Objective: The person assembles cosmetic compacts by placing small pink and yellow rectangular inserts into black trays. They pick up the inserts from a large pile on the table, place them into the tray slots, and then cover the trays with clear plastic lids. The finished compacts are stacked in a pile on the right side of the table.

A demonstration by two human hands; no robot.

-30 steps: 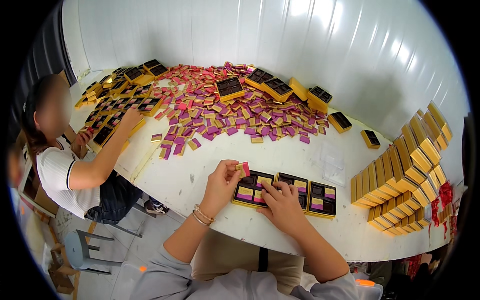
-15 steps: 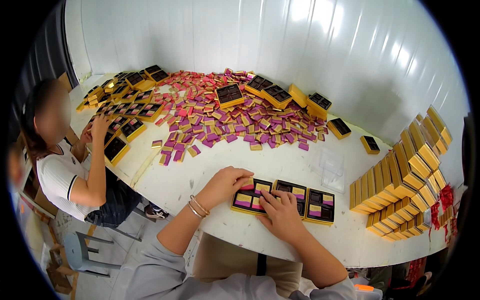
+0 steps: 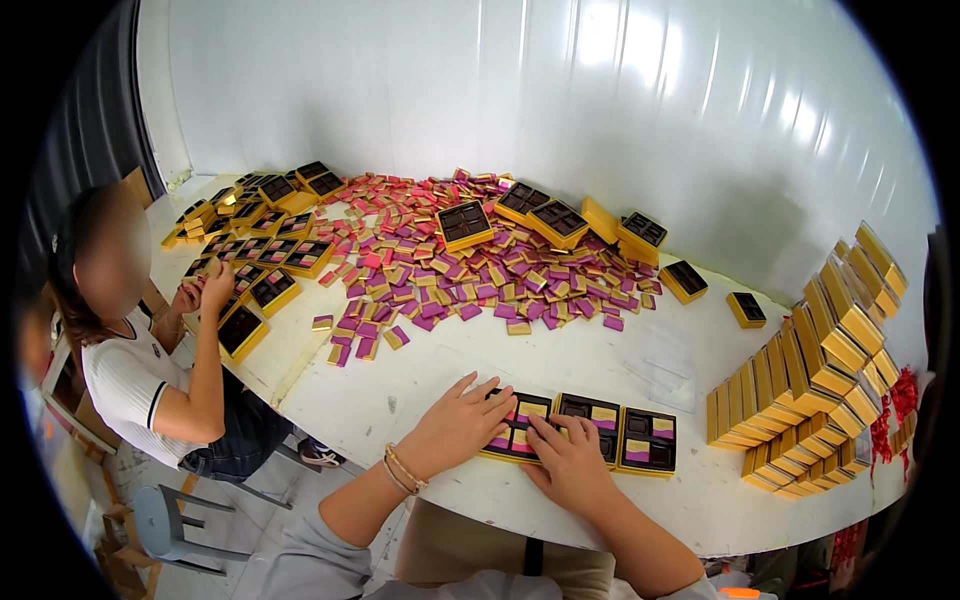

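At the far left a co-worker (image 3: 150,370) sat at the table's (image 3: 420,400) end with both hands raised together over gold trays (image 3: 262,262) packed close within their reach; most of those showed dark, unfilled compartments. Next came the loose heap of pink, purple and gold wrapped pieces (image 3: 470,270), spread wide across the middle, I judged so either of us could pick from it. My left hand (image 3: 455,425) lay flat, fingers spread, on the leftmost of three gold trays (image 3: 515,430) set edge to edge in front of me, probably to steady it. My right hand (image 3: 572,462) pressed down, fingers together, where that tray met the middle tray (image 3: 590,420); neither hand clutched anything. Each tray held only a few coloured pieces, the right tray (image 3: 648,440) mostly dark cells. Farthest right, closed gold boxes (image 3: 810,400) stood stacked in rows.
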